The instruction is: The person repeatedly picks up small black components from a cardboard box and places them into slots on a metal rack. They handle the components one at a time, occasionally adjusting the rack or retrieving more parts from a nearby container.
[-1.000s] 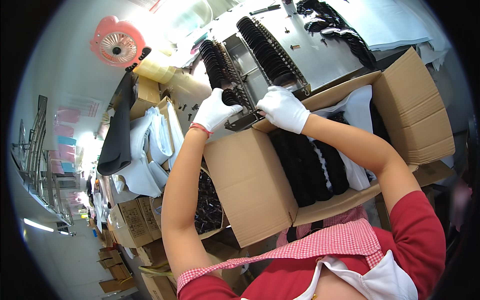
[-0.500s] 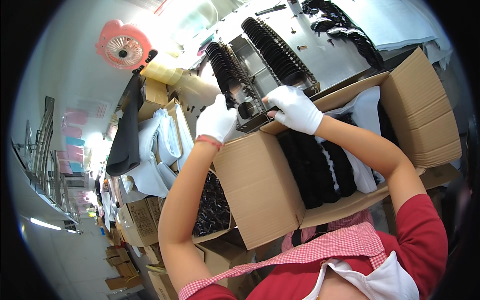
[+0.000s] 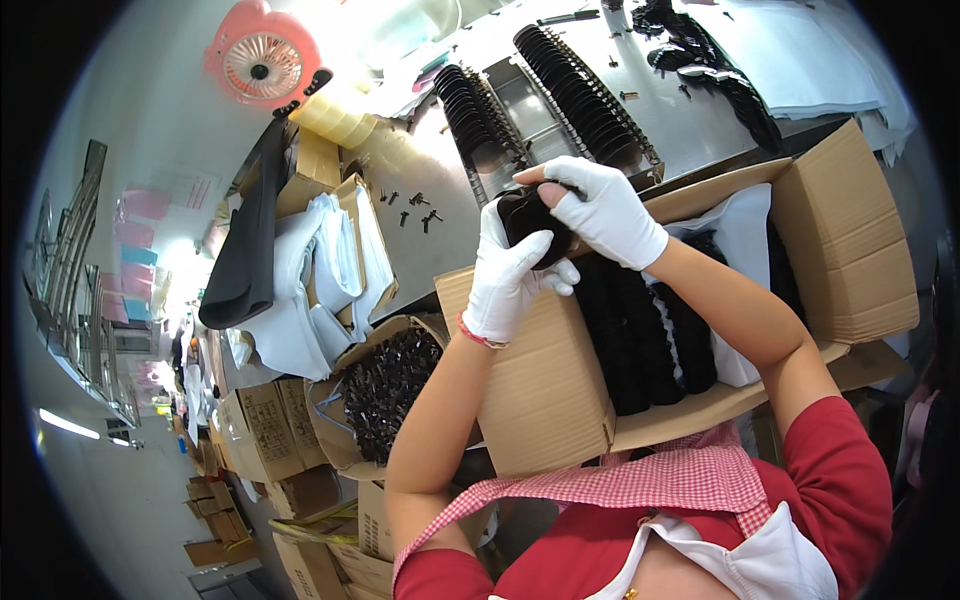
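Observation:
Both my hands wear white gloves and hold a small stack of black curved pieces (image 3: 528,224) between them, just above the near rim of an open cardboard box (image 3: 545,380). My left hand (image 3: 512,275) grips the stack from below and the left. My right hand (image 3: 605,210) covers it from above and the right. The box holds rows of the same black pieces (image 3: 640,320) against a white liner (image 3: 745,245). Beyond the hands, two long metal racks (image 3: 585,95) loaded with black pieces lie on the grey table (image 3: 420,180).
A smaller box of black parts (image 3: 385,385) sits to the left. A box with white bags (image 3: 320,270) and a black cloth (image 3: 245,255) lies further left. A pink fan (image 3: 262,65) stands at the back. More cartons (image 3: 265,430) are stacked lower left.
My hands have come away from the racks toward the box, and they now hold a stack of black pieces between them.

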Demonstrator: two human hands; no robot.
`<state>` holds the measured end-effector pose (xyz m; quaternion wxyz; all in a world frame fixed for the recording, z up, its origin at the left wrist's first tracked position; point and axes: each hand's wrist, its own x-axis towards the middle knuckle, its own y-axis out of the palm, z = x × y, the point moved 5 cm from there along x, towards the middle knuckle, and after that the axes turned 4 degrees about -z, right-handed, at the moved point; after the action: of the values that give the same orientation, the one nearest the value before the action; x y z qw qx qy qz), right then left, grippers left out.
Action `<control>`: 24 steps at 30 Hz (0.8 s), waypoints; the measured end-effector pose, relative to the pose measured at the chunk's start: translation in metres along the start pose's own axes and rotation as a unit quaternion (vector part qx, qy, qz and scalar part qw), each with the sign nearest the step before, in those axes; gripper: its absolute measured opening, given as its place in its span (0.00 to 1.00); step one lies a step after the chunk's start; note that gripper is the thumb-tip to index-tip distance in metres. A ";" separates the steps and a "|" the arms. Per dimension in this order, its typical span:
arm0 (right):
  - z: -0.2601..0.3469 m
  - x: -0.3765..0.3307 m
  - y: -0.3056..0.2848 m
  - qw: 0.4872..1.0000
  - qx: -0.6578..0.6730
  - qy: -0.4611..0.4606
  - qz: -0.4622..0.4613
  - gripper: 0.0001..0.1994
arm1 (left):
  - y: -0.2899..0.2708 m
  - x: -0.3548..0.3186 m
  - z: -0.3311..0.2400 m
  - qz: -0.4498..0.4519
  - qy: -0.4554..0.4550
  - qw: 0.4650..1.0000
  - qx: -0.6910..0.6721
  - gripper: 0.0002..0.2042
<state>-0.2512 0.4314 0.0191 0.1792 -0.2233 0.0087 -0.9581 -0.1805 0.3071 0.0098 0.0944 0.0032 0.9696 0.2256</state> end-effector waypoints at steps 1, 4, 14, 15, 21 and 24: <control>0.000 0.001 0.000 1.000 0.000 -0.021 -0.002 0.11 | -0.005 -0.001 0.005 -0.019 0.011 0.999 -0.025 0.26; 0.012 -0.005 0.007 0.991 -0.093 -0.098 0.024 0.08 | -0.008 -0.005 0.010 0.007 0.011 1.000 -0.025 0.23; -0.006 -0.004 0.032 0.964 -0.133 0.095 0.210 0.18 | -0.027 -0.028 0.021 -0.166 0.155 0.923 0.311 0.14; -0.003 -0.004 0.035 0.964 -0.159 0.072 0.201 0.17 | -0.027 -0.031 0.018 -0.188 0.196 0.898 0.346 0.15; -0.009 -0.004 0.054 0.984 -0.045 0.021 0.172 0.15 | -0.040 -0.048 0.014 -0.181 0.091 0.953 0.224 0.23; 0.000 -0.013 0.063 0.971 -0.148 -0.002 0.187 0.17 | -0.044 -0.058 0.008 -0.216 0.111 0.907 0.344 0.27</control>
<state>-0.2188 0.3768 0.0078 0.3207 -0.2437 0.1916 -0.8950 -0.1209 0.2682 -0.0058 0.0261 -0.1992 0.9683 -0.1486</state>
